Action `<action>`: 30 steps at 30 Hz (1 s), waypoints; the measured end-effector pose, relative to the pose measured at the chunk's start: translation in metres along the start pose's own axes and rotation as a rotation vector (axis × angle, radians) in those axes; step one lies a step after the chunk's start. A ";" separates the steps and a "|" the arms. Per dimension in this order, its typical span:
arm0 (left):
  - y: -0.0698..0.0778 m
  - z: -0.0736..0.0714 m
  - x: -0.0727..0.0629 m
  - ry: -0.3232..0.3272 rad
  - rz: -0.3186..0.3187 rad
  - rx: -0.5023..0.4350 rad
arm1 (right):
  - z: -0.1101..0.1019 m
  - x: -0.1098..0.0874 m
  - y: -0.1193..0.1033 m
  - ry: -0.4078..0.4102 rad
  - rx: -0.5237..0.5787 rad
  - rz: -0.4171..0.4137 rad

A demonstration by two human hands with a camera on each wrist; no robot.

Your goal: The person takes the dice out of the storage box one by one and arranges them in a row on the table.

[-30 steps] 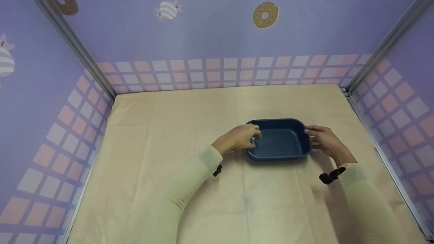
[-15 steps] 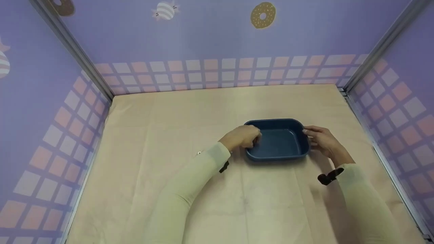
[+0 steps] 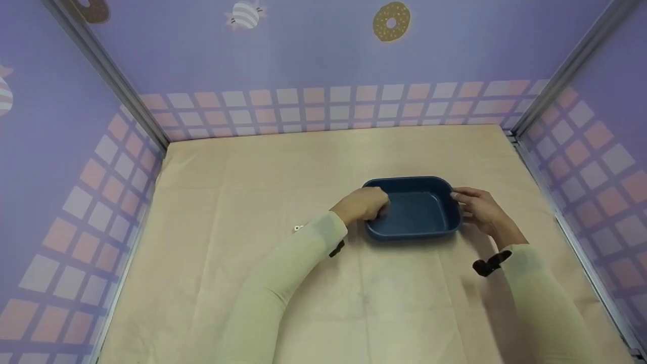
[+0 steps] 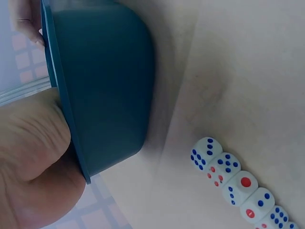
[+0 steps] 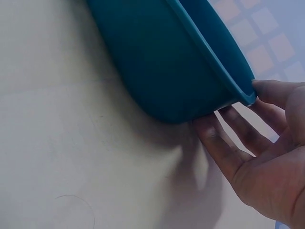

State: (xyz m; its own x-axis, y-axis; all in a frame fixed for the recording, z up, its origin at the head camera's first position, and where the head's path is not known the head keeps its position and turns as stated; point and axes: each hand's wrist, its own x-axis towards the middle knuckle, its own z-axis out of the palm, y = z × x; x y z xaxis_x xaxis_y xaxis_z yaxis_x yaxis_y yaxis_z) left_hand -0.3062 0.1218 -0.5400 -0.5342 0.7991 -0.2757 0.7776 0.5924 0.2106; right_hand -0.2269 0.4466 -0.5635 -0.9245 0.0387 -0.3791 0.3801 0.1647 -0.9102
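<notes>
A dark blue rectangular tub (image 3: 417, 236) with rounded corners stands on the beige cloth, right of the middle in the head view. My left hand (image 3: 360, 205) reaches over its left rim, fingers bent down inside. The back of that hand and the tub wall hide the fingertips and anything between them. At the tub's right end, my right hand (image 3: 482, 210) grips the rim, thumb at the top edge and fingers against the outer wall, as the right wrist view shows. A row of white dice (image 4: 240, 187) with red and blue pips lies on the cloth beneath my left forearm.
Beige cloth (image 3: 242, 177) covers the table. Purple panels (image 3: 313, 55) with pink and white squares enclose its back, left and right sides, with metal posts (image 3: 113, 81) at the back corners. In the head view, the left sleeve (image 3: 288, 273) covers most of the dice row.
My left hand has moved slightly right and down into the tub; the small die visible at its fingertips is hidden now. The right hand keeps its grip on the rim.
</notes>
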 end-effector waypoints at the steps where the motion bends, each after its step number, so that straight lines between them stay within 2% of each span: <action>1: 0.000 0.000 0.000 -0.002 0.002 0.002 | 0.000 0.000 0.001 0.001 -0.001 -0.005; 4: -0.002 0.000 -0.001 0.003 0.024 0.001 | 0.001 0.001 0.002 0.003 0.008 -0.011; 9: -0.004 -0.003 -0.008 0.064 0.122 -0.057 | 0.002 -0.003 -0.001 -0.014 0.037 0.008; 12: -0.005 -0.010 -0.019 0.109 0.180 -0.110 | 0.004 -0.011 -0.010 -0.024 0.044 0.019; 16: -0.014 -0.021 -0.041 0.172 0.216 -0.150 | 0.003 -0.011 -0.010 -0.016 0.029 0.025; 19: -0.029 -0.024 -0.060 0.211 0.197 -0.169 | -0.001 -0.003 -0.001 0.001 0.024 0.027; 22: -0.047 -0.023 -0.083 0.237 0.153 -0.189 | -0.002 0.000 0.002 0.012 0.026 0.025; 30: -0.094 0.000 -0.144 0.283 0.005 -0.217 | 0.002 -0.009 -0.007 0.006 0.048 0.031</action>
State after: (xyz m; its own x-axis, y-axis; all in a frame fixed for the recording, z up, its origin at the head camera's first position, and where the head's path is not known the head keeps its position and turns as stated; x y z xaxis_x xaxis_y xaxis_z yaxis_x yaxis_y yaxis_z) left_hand -0.3023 -0.0490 -0.5198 -0.6253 0.7803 -0.0094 0.7080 0.5724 0.4136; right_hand -0.2214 0.4427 -0.5539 -0.9123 0.0487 -0.4065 0.4094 0.1158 -0.9050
